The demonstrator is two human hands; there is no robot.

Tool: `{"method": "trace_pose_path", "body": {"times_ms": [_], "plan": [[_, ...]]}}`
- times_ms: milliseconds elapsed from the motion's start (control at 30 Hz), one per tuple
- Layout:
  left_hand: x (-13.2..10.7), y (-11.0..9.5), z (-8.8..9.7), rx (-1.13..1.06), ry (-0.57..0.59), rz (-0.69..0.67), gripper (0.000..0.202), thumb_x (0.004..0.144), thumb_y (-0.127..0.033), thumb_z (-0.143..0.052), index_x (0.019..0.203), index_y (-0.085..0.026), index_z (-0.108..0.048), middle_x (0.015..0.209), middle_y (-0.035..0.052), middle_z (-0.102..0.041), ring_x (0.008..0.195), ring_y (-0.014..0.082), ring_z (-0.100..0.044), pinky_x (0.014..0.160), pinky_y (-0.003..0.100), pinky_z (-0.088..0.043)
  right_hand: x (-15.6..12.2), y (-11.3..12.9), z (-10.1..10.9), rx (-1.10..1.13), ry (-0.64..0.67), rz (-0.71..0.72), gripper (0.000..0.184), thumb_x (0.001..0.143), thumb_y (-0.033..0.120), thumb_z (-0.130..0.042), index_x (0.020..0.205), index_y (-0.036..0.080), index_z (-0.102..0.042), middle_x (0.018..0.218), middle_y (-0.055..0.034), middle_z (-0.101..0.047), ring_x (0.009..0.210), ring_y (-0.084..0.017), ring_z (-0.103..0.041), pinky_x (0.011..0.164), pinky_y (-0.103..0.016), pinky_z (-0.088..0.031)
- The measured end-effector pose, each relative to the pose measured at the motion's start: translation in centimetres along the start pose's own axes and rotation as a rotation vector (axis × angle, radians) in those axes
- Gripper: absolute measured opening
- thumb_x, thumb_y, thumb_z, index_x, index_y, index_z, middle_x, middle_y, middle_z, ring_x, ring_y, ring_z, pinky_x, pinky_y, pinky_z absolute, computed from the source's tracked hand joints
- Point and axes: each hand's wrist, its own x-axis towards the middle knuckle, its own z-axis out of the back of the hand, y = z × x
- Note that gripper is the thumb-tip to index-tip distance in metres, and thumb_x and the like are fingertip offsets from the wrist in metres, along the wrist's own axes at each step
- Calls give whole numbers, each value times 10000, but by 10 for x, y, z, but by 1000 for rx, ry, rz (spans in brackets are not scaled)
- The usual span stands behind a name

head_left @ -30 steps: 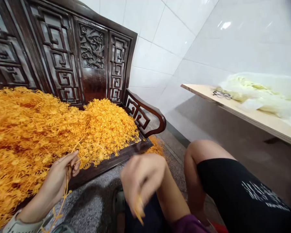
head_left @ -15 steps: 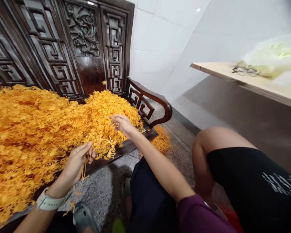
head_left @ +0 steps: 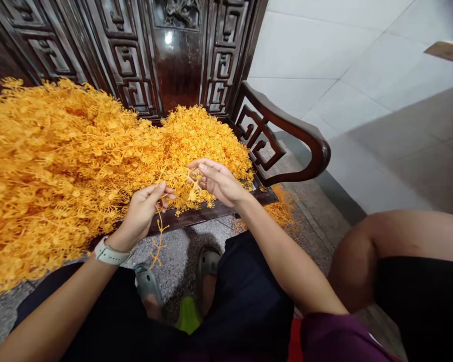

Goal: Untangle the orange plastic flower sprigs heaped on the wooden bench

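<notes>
My left hand (head_left: 141, 211), with a pale watch strap (head_left: 110, 252) on the wrist, pinches a thin orange plastic flower sprig (head_left: 159, 244). Its lower stem hangs below the fingers, over the floor. My right hand (head_left: 223, 185) is just to the right, thumb and fingers closed around a branched orange tip; whether this belongs to the same sprig I cannot tell. Behind both hands, a heap of orange plastic sprigs (head_left: 207, 138) covers the right end of the dark wooden bench (head_left: 189, 217). A larger pile (head_left: 71, 151) spreads to the left.
The bench's carved armrest (head_left: 317, 146) curves out at right, before a white tiled wall (head_left: 305, 45). Loose orange bits (head_left: 283, 208) lie on the floor beside the bench. Another person's bare knee (head_left: 355, 251) is close on the right. A board's corner (head_left: 447, 52) juts in at upper right.
My right hand has gone from open fingers over the heap to closing around an orange tip near my left hand. The view has turned down and left.
</notes>
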Motion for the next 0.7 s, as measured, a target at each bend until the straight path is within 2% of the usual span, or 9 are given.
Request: {"method": "trace_pose_path", "body": {"times_ms": [100,233,333,433,533,633,667,700], "plan": [[0,-3,2,-2,33,9,301,891,-440,-779,815,-150,-761,787,77,-708,610,130,-563,581,243,-447,5,-6,7,-66,-82,70,234,868,410,-797,916,202,-703,826,-27,-669,713,-123,-575,600,-257,-468],[-10,-12,3,64,92,-25,310,916,-407,-723,715,-171,-735,689,57,-663,594,146,-565,585,260,-436,14,-13,27,-158,-299,172,137,891,325,-760,883,209,-688,757,-10,-634,672,-115,-533,579,-255,-437],[-22,-12,-1,311,220,-132,371,950,-383,-665,632,-193,-694,601,47,-616,577,167,-556,586,284,-402,23,-22,38,-259,-434,245,79,899,267,-724,875,209,-677,737,-11,-633,679,-123,-547,596,-267,-446],[-36,-8,-12,580,324,-296,432,967,-314,-646,553,-208,-585,547,14,-509,540,156,-441,579,303,-301,38,-33,42,-355,-472,250,55,887,245,-699,859,211,-666,735,-9,-631,703,-139,-573,609,-281,-458],[-52,-7,-21,606,371,-361,455,914,-219,-696,511,-211,-486,538,2,-423,547,164,-358,594,332,-240,53,-36,57,-433,-539,309,46,879,200,-670,839,208,-650,736,-4,-614,715,-135,-567,623,-277,-435],[-68,-9,-22,622,539,-402,409,890,-163,-696,530,-222,-509,547,11,-442,577,183,-390,616,357,-256,57,-25,85,-416,-800,381,95,899,161,-633,822,208,-603,718,12,-571,662,-112,-516,613,-264,-396],[-71,-9,-20,660,574,-446,401,905,-159,-671,541,-225,-516,551,13,-453,583,186,-401,618,361,-263,54,-20,93,-385,-855,352,114,909,169,-631,812,208,-585,711,19,-554,626,-103,-486,589,-258,-375],[-73,-7,-17,701,582,-503,402,927,-161,-637,550,-227,-516,553,13,-462,583,187,-407,615,363,-268,50,-16,98,-358,-842,281,127,917,190,-640,807,207,-578,717,20,-552,593,-93,-453,558,-253,-350]]}}
